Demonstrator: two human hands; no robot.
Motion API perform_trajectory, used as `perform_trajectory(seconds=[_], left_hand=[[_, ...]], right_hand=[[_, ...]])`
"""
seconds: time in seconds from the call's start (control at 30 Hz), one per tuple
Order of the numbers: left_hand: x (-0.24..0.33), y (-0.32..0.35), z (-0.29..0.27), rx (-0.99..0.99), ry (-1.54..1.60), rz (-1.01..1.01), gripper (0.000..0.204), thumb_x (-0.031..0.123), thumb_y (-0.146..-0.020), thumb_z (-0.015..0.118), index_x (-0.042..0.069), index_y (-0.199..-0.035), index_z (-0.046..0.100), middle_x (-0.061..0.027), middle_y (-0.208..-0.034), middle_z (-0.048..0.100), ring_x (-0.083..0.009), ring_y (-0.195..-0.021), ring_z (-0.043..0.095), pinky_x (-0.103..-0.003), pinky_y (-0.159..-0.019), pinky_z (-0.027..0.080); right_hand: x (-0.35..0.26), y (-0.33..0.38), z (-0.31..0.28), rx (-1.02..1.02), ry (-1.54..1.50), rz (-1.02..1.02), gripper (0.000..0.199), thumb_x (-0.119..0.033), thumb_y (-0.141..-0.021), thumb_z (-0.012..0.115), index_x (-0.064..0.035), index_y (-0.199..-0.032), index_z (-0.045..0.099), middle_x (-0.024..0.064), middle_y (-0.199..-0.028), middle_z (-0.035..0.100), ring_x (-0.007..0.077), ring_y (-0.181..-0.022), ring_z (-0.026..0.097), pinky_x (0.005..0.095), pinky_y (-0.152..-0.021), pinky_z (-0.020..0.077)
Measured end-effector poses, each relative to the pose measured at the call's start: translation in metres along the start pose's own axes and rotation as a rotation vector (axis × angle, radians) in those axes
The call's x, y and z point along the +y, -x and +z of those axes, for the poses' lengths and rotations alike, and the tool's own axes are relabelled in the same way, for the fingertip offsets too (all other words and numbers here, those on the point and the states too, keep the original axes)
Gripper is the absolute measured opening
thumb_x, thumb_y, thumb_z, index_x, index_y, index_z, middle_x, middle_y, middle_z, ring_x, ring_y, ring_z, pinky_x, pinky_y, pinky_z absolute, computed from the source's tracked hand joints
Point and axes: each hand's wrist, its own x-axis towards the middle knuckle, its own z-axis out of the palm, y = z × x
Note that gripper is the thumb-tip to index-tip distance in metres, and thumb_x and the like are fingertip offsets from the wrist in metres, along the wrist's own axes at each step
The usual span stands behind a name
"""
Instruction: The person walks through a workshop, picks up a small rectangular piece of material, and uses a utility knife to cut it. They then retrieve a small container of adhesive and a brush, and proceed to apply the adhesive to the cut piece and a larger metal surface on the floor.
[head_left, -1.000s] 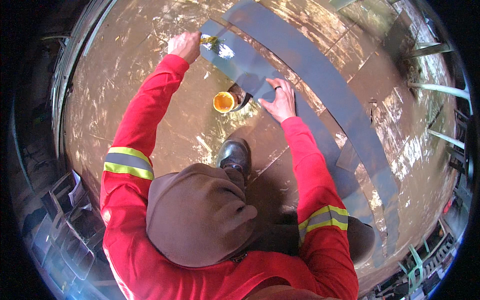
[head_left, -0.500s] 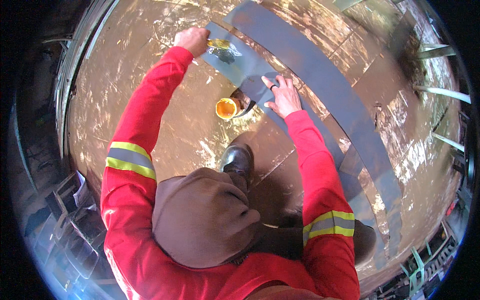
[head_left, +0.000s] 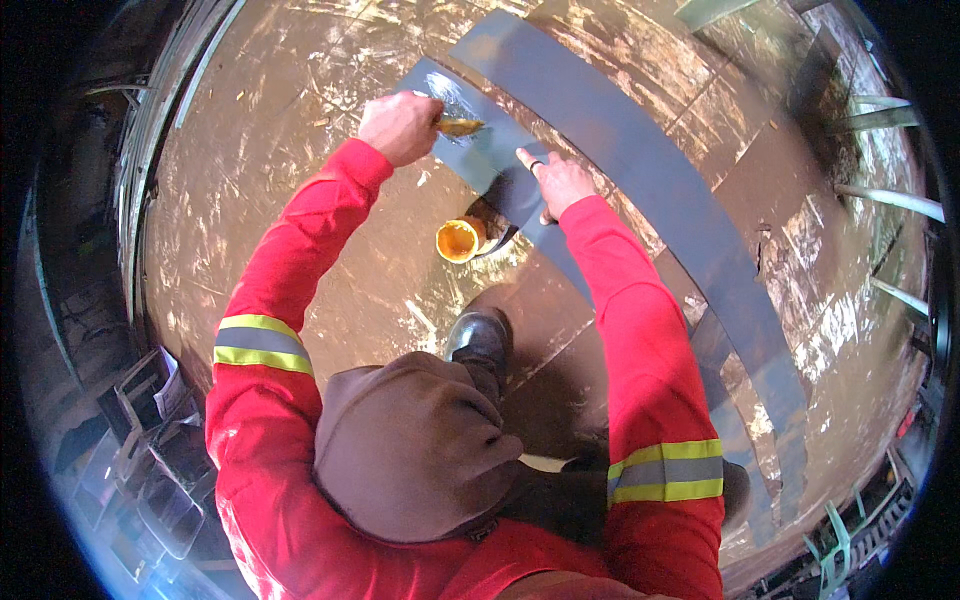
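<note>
My left hand (head_left: 400, 128) is closed on a paintbrush (head_left: 461, 127), whose yellowish head lies against a curved grey strip (head_left: 472, 162). Around the brush the strip's surface looks wet and shiny. Farther along the same strip, my right hand (head_left: 564, 183) rests with its index finger stretched out and the thumb apart; a dark ring is on one finger. Nothing is held in it. Between my arms stands a small pot (head_left: 457, 242) with orange-yellow insides, close to the strip's near edge.
A second, wider curved grey strip (head_left: 640, 140) lies just beyond the first on the brown, scuffed floor (head_left: 250, 200). My dark boot (head_left: 480, 337) is planted near the pot. Pale metal legs (head_left: 890, 200) stand at the right, and metal frames (head_left: 165, 490) at the lower left.
My left hand has drawn the brush toward me and to the right over the strip. My right hand stays on the strip, its fingers less spread than before.
</note>
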Motion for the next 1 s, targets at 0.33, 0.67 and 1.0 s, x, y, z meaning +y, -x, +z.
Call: perform_trajectory(seconds=[0.33,0.67,1.0], left_hand=[[-0.053,-0.009,0.022,0.092,-0.266,-0.164,0.012,0.015,-0.079,0.054,0.012,-0.086,0.064,-0.0141,-0.071,0.064,-0.0324,-0.070,0.066,-0.043,-0.057,0.052],[-0.062,-0.022,0.028,0.199,-0.194,-0.160,0.016,0.012,-0.080,0.052,0.016,-0.090,0.064,-0.0130,-0.080,0.063,-0.0323,-0.074,0.065,-0.044,-0.060,0.051],[-0.070,-0.034,0.024,0.229,-0.233,-0.177,0.018,0.012,-0.079,0.054,0.017,-0.092,0.065,-0.0097,-0.078,0.065,-0.0300,-0.079,0.065,-0.044,-0.061,0.051]], right_hand=[[0.002,0.003,-0.011,-0.035,-0.049,-0.037,0.109,-0.012,-0.055,0.086,-0.0294,-0.144,0.026,0.0118,-0.117,0.051,0.0315,-0.106,0.056,0.0414,-0.084,0.0524],[0.001,0.003,-0.012,-0.041,-0.040,-0.046,0.110,-0.014,-0.054,0.086,-0.0308,-0.144,0.025,0.0112,-0.115,0.051,0.0310,-0.106,0.056,0.0393,-0.085,0.0523],[0.006,0.001,-0.008,-0.020,-0.060,-0.048,0.109,-0.012,-0.054,0.086,-0.0302,-0.143,0.026,0.0120,-0.116,0.050,0.0303,-0.106,0.057,0.0407,-0.086,0.0516]])
